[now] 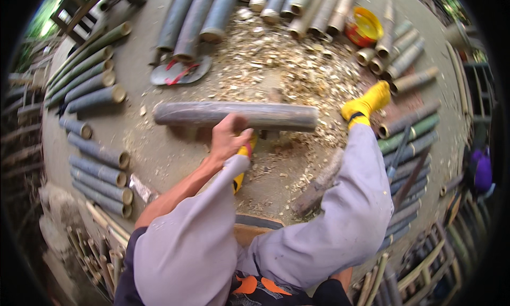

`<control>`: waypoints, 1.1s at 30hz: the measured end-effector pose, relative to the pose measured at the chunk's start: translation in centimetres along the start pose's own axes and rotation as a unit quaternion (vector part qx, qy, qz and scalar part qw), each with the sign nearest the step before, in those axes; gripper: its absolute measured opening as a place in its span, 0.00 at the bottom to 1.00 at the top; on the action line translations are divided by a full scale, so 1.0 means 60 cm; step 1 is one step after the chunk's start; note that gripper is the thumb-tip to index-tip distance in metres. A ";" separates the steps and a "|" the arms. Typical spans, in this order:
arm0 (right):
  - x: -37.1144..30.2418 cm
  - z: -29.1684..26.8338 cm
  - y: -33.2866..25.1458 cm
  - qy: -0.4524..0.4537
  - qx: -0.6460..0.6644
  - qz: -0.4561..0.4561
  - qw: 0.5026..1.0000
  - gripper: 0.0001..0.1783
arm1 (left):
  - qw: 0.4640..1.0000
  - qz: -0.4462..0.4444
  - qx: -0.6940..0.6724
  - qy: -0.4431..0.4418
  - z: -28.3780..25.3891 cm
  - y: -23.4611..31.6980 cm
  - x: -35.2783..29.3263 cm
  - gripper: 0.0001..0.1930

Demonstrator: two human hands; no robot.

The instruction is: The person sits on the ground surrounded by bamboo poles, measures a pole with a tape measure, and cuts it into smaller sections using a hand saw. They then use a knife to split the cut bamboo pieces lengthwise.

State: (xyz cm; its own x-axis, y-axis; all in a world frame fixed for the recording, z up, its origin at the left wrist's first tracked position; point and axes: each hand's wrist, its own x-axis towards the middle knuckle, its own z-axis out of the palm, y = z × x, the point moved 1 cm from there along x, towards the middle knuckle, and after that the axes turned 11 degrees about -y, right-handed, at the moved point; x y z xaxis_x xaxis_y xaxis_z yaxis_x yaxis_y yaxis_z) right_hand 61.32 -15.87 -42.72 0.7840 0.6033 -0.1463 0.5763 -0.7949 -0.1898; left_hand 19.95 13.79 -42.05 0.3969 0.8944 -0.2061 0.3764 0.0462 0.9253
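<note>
floor (151,152) chip-strewn, bamboo rows (103,174) around, hand (228,138) at tube (281,116)

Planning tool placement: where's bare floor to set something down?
Mostly bare floor lies between the short tubes at left and the left forearm, on the near side of the long tube. Another patch sits between the upper-left fanned tubes and the red-strapped sandals. Crowded: wood chips beyond the long tube; tube rows beside the yellow-socked right foot.
</note>
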 end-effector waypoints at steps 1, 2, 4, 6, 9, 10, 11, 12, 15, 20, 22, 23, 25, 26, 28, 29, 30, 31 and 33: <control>-0.012 -0.029 0.006 0.005 -0.006 0.005 1.000 0.23 | 0.973 0.139 0.186 0.004 -0.006 0.019 0.029 0.20; -0.022 -0.036 0.015 0.004 0.002 0.000 1.000 0.23 | 0.947 0.167 0.272 -0.029 -0.011 0.033 0.040 0.30; -0.027 -0.068 0.002 -0.005 0.018 -0.015 1.000 0.22 | 0.893 0.115 0.413 -0.133 -0.028 0.026 0.061 0.44; -0.033 -0.130 -0.011 0.002 0.052 -0.021 0.998 0.21 | 0.870 0.077 0.446 -0.195 -0.036 0.006 0.080 0.45; -0.035 -0.280 -0.062 0.072 0.171 -0.011 0.983 0.20 | 0.852 0.071 0.454 -0.250 -0.025 -0.002 0.121 0.43; -0.019 -0.323 -0.100 0.094 0.237 -0.026 0.967 0.19 | 0.854 0.075 0.454 -0.241 -0.025 -0.006 0.121 0.42; -0.004 -0.357 -0.145 0.109 0.301 -0.050 0.946 0.19 | 0.858 0.082 0.451 -0.234 -0.024 -0.012 0.117 0.41; 0.010 -0.385 -0.194 0.116 0.387 -0.101 0.909 0.17 | 0.866 0.099 0.442 -0.211 -0.029 -0.026 0.115 0.41; 0.022 -0.371 -0.340 0.053 0.307 -0.137 0.940 0.20 | 0.864 0.073 0.453 -0.208 -0.037 -0.034 0.107 0.43; -0.038 -0.179 -0.489 -0.329 0.133 -0.162 0.921 0.17 | 0.860 0.094 0.461 -0.197 -0.014 -0.007 0.119 0.45; -0.044 -0.106 -0.475 -0.354 0.203 -0.133 0.903 0.15 | 0.854 0.120 0.465 -0.199 0.004 -0.004 0.127 0.45; -0.041 -0.078 -0.472 -0.339 0.201 -0.148 0.907 0.15 | 0.851 0.120 0.472 -0.198 0.003 -0.009 0.124 0.45; -0.035 -0.040 -0.467 -0.310 0.196 -0.173 0.914 0.15 | 0.855 0.112 0.465 -0.200 0.001 -0.006 0.120 0.45; -0.036 -0.020 -0.477 -0.317 0.204 -0.177 0.909 0.15 | 0.856 0.097 0.469 -0.194 -0.014 -0.010 0.115 0.45; -0.040 0.013 -0.492 -0.331 0.220 -0.184 0.899 0.14 | 0.848 0.069 0.489 -0.191 -0.037 -0.020 0.106 0.44; -0.051 0.001 -0.489 -0.293 0.196 -0.218 0.910 0.15 | 0.847 0.074 0.488 -0.196 -0.034 -0.013 0.109 0.44; -0.059 -0.011 -0.486 -0.319 0.207 -0.188 0.906 0.15 | 0.846 0.069 0.486 -0.207 -0.030 -0.008 0.111 0.44; -0.065 -0.024 -0.481 -0.344 0.219 -0.158 0.899 0.15 | 0.845 0.063 0.485 -0.217 -0.026 -0.007 0.110 0.44; -0.077 -0.032 -0.463 -0.356 0.203 -0.151 0.899 0.16 | 0.846 0.064 0.484 -0.215 -0.021 -0.006 0.114 0.44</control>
State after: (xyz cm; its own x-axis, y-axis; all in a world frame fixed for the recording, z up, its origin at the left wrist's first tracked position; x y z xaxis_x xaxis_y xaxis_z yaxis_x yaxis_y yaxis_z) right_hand 42.13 3.34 -34.88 0.1749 0.7914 -0.5857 0.4933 -0.5853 -0.6435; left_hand 21.46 20.45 -43.36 0.6757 0.6104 -0.4134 0.7337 -0.6113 0.2967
